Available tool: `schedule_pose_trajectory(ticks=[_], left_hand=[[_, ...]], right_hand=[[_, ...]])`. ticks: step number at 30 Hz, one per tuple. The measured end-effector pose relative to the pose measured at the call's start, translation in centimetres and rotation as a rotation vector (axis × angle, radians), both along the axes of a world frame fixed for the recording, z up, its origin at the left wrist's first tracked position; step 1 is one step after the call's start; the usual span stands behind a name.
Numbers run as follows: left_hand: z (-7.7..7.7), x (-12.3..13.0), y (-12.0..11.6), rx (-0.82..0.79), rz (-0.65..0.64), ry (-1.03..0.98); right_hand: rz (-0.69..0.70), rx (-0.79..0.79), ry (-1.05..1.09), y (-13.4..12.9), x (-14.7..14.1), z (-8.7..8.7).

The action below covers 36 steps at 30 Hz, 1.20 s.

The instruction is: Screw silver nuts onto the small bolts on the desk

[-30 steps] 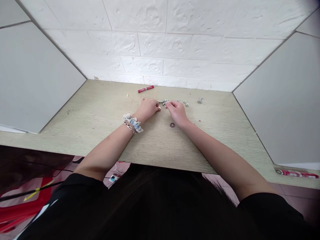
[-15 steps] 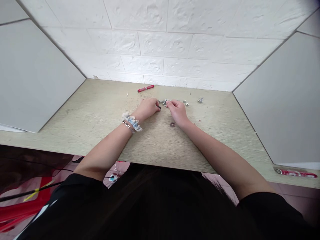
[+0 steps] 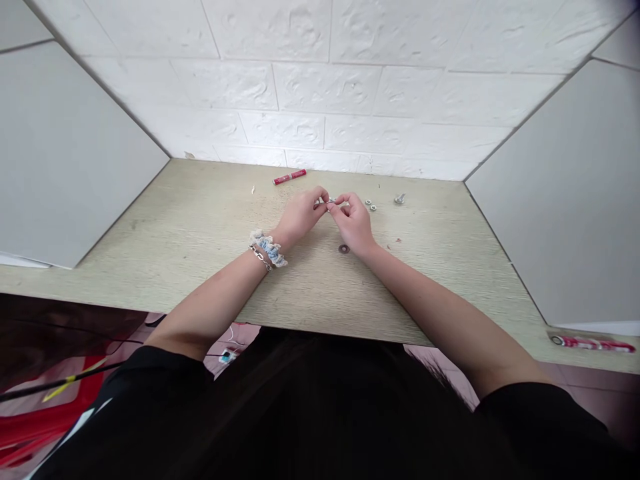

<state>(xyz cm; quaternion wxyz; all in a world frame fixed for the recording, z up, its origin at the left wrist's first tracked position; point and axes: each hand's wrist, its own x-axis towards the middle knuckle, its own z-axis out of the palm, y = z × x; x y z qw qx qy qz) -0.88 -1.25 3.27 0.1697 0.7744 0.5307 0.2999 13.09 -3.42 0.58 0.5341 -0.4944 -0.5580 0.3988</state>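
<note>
My left hand and my right hand meet over the middle of the table. Both are closed in a pinch, fingertips almost touching around a small, thin metal piece; its kind is too small to make out. Behind the fingertips, several small metal parts lie partly hidden. Just right of my right hand are two nuts. A flat, dark washer rests on the tabletop below my right hand. Farther right lies a silver bolt-like part.
A red tube lies near the white brick wall. Another red tube is at the table's right front edge. Grey panels flank the table on both sides. Small crumbs are scattered behind my left hand.
My left hand has moved right and its fingers now meet those of my right hand. The dark round thing seen at my left fingertips is no longer visible.
</note>
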Motion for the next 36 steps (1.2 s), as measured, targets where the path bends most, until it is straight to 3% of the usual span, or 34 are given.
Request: schedule_pose_trajectory(ticks=[7,13,17,24,36], left_hand=[[-1.0,0.1,0.3,-0.005,-0.064,0.014],[-0.2,0.4,-0.4,-0.085,-0.043,-0.069],[-0.2,0.7,-1.0,-0.137,-0.135,-0.129],[0.0,0.2,-1.2,-0.127,-0.279,-0.098],[0.7,0.3,-1.6,-0.102,-0.204,0.071]], right_hand=[[0.002,-0.002,-0.044,0.9,0.3,-0.3],[-0.082,0.073,-0.044,0.8,0.4,-0.5],[-0.018,0.134,0.046,0.4,0.1,-0.6],[0.075,0.062,0.106,0.4,-0.3,-0.7],[0.09,-0.116,0.137,0.4,0.1,0.1]])
